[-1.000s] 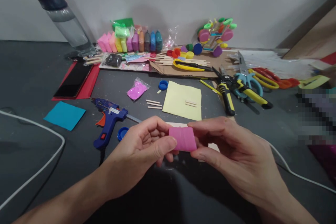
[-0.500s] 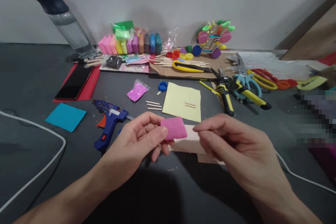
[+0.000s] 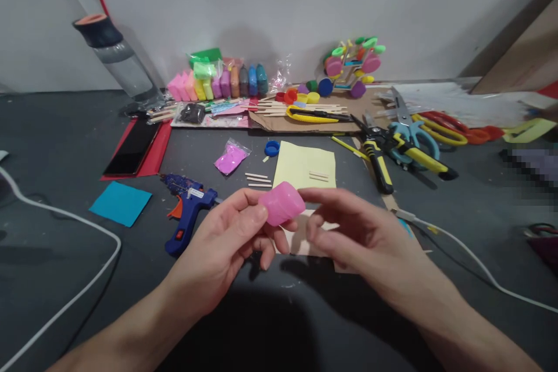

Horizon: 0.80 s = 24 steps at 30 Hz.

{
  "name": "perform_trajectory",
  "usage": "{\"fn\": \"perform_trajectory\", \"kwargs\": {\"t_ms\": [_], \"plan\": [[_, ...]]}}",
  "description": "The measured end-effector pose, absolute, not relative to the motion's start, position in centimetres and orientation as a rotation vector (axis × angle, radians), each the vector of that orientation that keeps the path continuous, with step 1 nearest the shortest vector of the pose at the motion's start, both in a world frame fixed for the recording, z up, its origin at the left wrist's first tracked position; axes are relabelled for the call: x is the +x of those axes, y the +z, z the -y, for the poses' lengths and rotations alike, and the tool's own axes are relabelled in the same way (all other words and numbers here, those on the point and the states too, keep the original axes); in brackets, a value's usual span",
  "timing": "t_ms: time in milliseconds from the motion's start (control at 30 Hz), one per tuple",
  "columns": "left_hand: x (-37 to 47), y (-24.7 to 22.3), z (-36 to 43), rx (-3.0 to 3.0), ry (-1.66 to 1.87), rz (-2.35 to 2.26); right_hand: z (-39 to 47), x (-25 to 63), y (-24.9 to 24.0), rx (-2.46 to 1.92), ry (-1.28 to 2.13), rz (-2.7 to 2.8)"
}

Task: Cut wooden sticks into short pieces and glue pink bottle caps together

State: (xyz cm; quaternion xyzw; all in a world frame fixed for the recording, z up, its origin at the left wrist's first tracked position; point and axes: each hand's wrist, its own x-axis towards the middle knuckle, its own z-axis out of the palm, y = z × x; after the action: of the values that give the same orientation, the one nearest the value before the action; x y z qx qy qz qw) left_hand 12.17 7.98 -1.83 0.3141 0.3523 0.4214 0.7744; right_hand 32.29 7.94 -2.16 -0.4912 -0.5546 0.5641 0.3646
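Observation:
My left hand [image 3: 238, 232] pinches a smooth pink clay piece [image 3: 283, 203] between thumb and fingers. The piece looks like a short cylinder, tilted, with its rounded end toward the right. My right hand [image 3: 353, 229] is open, thumb and fingers apart, and holds nothing. Its index fingertip is at the right edge of the pink piece; whether it touches, I cannot tell. Pale card pieces [image 3: 300, 238] lie on the table below both hands. Just beyond is a yellow sheet [image 3: 300, 160] with short sticks [image 3: 319, 176] on it.
A blue glue gun [image 3: 187, 215] and a teal sheet [image 3: 121, 202] lie at left. A bagged pink clay packet [image 3: 231, 157] and blue ring [image 3: 272, 148] sit farther back. Pliers [image 3: 379, 157] and scissors [image 3: 414, 133] are at right. A water bottle [image 3: 120, 64] stands back left.
My left hand has turned the pink piece so its rounded end shows. My right hand's pinched fingers have spread, and its index finger has come to the piece's edge.

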Motion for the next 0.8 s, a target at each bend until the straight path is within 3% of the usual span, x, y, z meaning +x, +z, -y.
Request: {"fn": "perform_trajectory", "kwargs": {"t_ms": [133, 467, 600, 800], "plan": [[12.3, -2.0, -7.9, 0.750, 0.922, -0.818, -7.5, 31.5, -2.1, -1.245, 1.550, 1.525], [11.8, -1.8, -8.4, 0.736, 1.219, -0.882, -9.1, 34.3, -0.7, -1.158, 0.764, 0.916], [11.7, -1.6, -8.4, 0.800, 1.343, -0.957, -9.8, 34.9, -1.1, -1.300, 0.323, 1.250], [11.6, -1.3, -8.3, 0.843, 1.410, -0.980, -10.4, 35.9, -2.8, -1.510, 0.255, 1.664]]}}
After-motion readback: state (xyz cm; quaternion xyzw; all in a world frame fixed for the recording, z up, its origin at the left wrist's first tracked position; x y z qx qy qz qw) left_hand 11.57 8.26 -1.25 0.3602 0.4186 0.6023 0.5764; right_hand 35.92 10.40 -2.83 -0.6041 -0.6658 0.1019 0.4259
